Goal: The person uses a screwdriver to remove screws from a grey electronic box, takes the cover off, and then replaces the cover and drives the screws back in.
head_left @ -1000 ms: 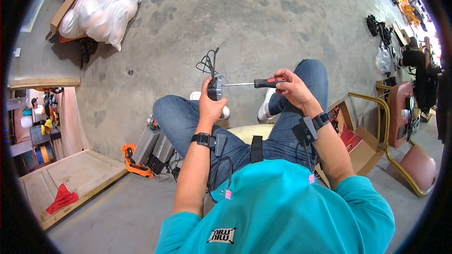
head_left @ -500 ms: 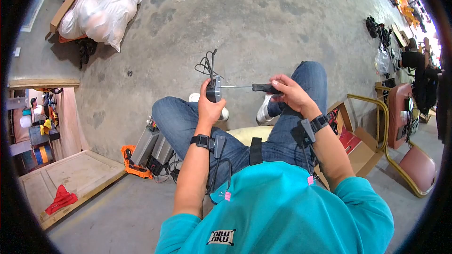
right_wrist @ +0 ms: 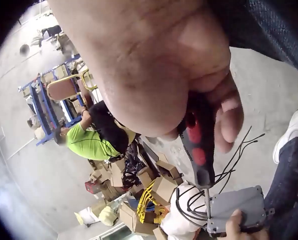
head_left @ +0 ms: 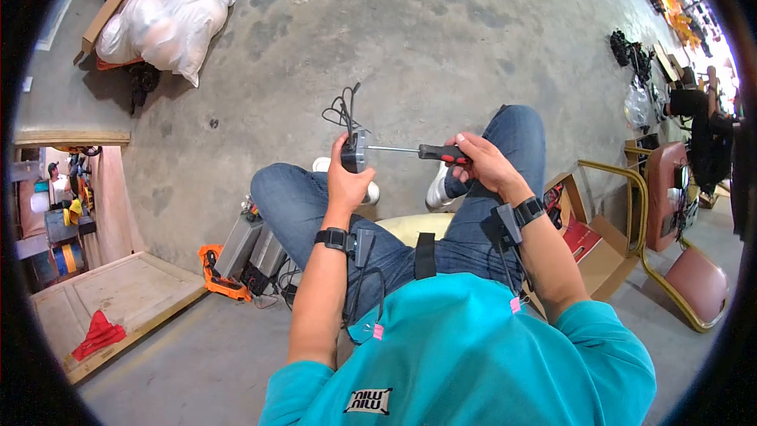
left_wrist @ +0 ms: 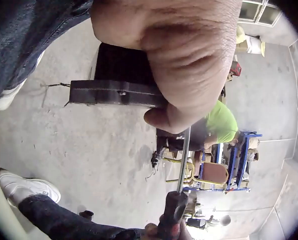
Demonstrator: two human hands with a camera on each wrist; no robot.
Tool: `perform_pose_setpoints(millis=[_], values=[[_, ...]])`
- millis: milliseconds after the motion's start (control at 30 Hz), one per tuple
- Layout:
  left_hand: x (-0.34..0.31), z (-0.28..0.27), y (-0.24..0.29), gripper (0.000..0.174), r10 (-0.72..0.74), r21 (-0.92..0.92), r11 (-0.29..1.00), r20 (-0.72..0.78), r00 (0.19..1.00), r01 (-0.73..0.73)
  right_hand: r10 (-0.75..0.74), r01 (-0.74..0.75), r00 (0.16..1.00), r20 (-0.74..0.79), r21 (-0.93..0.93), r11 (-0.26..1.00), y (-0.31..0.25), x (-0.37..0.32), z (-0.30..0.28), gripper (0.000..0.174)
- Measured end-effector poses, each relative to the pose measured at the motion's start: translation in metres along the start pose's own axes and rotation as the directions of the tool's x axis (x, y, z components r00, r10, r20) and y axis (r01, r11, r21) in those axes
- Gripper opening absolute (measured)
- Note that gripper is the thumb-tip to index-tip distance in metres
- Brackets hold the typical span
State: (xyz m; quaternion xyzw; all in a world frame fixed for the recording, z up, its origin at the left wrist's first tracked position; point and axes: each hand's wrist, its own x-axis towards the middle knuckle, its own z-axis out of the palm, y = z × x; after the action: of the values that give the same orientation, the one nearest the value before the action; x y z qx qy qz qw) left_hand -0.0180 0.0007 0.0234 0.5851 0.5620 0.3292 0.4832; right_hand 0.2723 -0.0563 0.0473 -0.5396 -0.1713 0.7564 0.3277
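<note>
My left hand grips a flat grey and black box on edge between thumb and fingers, over the floor before my knees. Thin black cables stick out from its far end. With my right hand I hold a screwdriver by its black and red handle, fingertips around the grip. Its metal shaft points left, the tip at the box's right face. In the right wrist view the shaft meets the edge of the grey cover; the palm hides part of the handle. The left wrist view shows the box's black side.
A white plastic bag and cardboard boxes lie far left. Grey metal units and an orange frame stand by my left knee. Right of me are an open carton and a chair. A person in a lime shirt is farther off.
The screwdriver handle has turned about its axis: its red patches went out of sight and show again. My right fingers have shifted on it. Both hands moved slightly left and down in view.
</note>
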Motion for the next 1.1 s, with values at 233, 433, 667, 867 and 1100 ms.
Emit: perform_pose_setpoints(millis=[233,433,667,867,1100], values=[[0.004,0.0,-0.01,0.072,0.045,-0.029,0.999,-0.008,0.999,-0.045,-0.253,0.252,0.967,-0.024,-0.033,0.967,0.006,0.006,-0.003,0.026],[0.002,0.001,-0.01,0.071,0.049,-0.041,0.998,-0.043,0.998,-0.051,-0.2,0.2,0.98,-0.004,0.0,0.98,0.005,0.005,-0.001,0.014],[0.003,0.001,-0.009,0.068,0.052,-0.121,0.991,-0.076,0.996,-0.061,-0.197,0.197,0.98,-0.015,0.013,0.98,0.003,0.002,0.002,0.012],[0.001,0.0,-0.002,0.067,-0.032,-0.216,0.976,-0.05,0.998,0.02,-0.174,0.177,0.983,-0.052,0.07,0.982,0.005,0.003,0.0,0.013],[0.007,-0.012,-0.018,0.059,-0.178,-0.533,0.83,0.024,0.984,0.163,-0.191,0.198,0.978,-0.083,0.081,0.977,0.007,0.008,-0.004,0.014]])
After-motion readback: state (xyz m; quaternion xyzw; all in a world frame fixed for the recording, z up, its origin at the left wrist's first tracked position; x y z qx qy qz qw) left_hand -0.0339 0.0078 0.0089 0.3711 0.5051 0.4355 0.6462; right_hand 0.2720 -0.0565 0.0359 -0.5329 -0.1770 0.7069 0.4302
